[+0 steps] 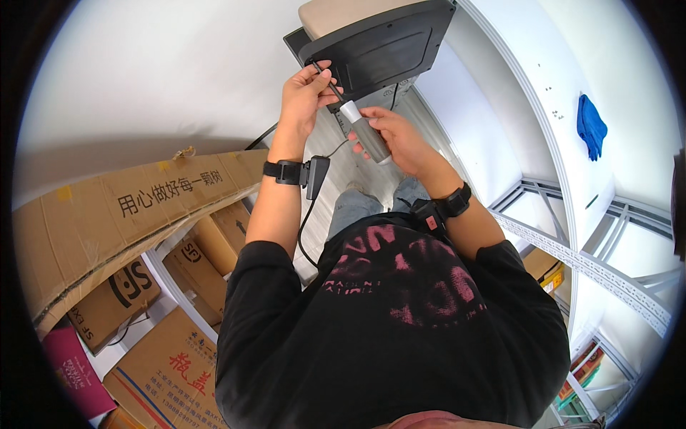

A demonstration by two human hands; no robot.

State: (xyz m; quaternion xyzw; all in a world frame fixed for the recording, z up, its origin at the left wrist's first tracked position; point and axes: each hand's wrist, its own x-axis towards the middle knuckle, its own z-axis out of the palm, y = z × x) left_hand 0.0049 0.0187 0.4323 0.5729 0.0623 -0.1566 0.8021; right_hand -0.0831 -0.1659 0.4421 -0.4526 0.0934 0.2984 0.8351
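Observation:
A screwdriver with a grey and white handle [370, 136] runs up and to the left from my right hand [397, 136], whose fingers are wrapped round that handle. My left hand [306, 94] is closed round its dark shaft, close to the far end. That end meets the left edge of a black molded panel [389, 50] with small holes along its border. Behind the panel shows a beige body [343, 16]. My left fingers partly hide the shaft, and the tip is too small to make out.
Cardboard boxes [193, 275] fill shelves at the left, with a long flattened carton [93, 229] along their top. White metal shelving [579, 261] stands at the right, and a blue cloth [591, 127] hangs on the white wall there. A black cable [306, 232] trails from my left wrist.

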